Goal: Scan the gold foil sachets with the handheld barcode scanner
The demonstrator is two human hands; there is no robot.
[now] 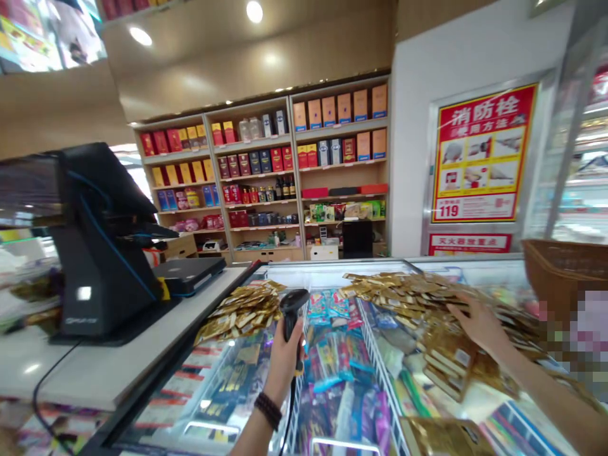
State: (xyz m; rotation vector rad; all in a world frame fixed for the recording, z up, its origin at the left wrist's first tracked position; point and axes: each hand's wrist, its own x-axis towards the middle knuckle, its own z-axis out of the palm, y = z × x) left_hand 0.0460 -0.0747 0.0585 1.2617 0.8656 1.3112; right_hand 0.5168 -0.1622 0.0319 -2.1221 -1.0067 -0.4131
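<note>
My left hand [286, 354], with a dark bead bracelet on its wrist, is wrapped round the handle of a black handheld scanner [293, 301] over the glass-topped freezer. To the right, my right hand [477, 320] reaches onto a wide spread of gold packets [403, 291], its fingers partly stretched out over them. Whether a packet is pinched there is not clear. A smaller heap of gold packets [244, 308] lies to the left of the scanner. One large gold packet [446, 437] rests at the bottom right.
A black checkout terminal [102, 253] stands on the white counter [118, 361] at left. Colourful packages [332, 361] fill the freezer's wire baskets. A brown basket [565, 272] is at far right. Shelves of boxed goods [259, 161] and a red-and-yellow poster [482, 155] are behind.
</note>
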